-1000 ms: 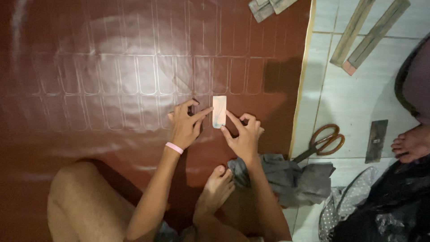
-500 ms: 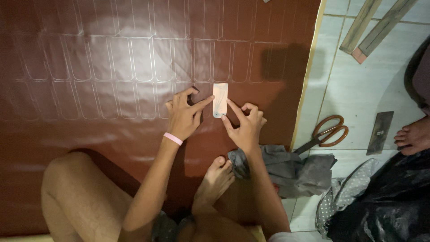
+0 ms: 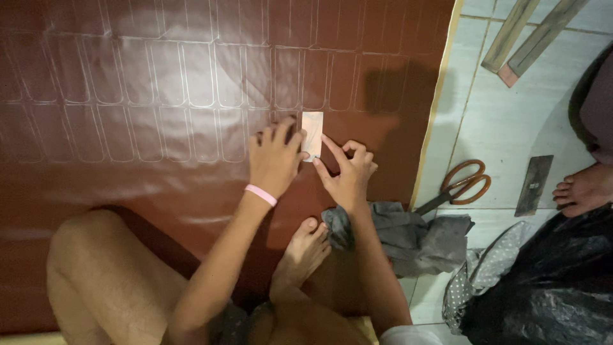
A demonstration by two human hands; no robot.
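Pressing down on a small pale rectangular template [image 3: 312,135], both hands are working at the middle of a large brown leatherette sheet [image 3: 128,160] that is lying spread over the floor. The left hand [image 3: 274,160] is lying flat beside the template's left edge, fingers spread and loosely open, fingertips touching the card and the sheet around it; it is grasping nothing, only pinning. A pink wristband [image 3: 260,195] is sitting on that wrist. The right hand [image 3: 348,172] is half curled, its index finger stretching out to the template's right edge and lower corner while the other fingers are folding in toward the palm; whether a pen or marker is tucked inside it cannot be told.

The template is standing upright on the sheet, at the end of rows of white traced rectangles [image 3: 191,83] of the same shape that are covering the upper part of the sheet.

The person's bare foot [image 3: 303,252] is resting on the sheet just below the hands, and a crumpled grey cloth [image 3: 408,233] is lying near the right forearm. Orange-handled scissors [image 3: 463,185] are lying on the white tiled floor [image 3: 511,128] beside the sheet's edge, with a dark flat metal piece [image 3: 534,185] near them and another person's foot [image 3: 584,188] at the right border.
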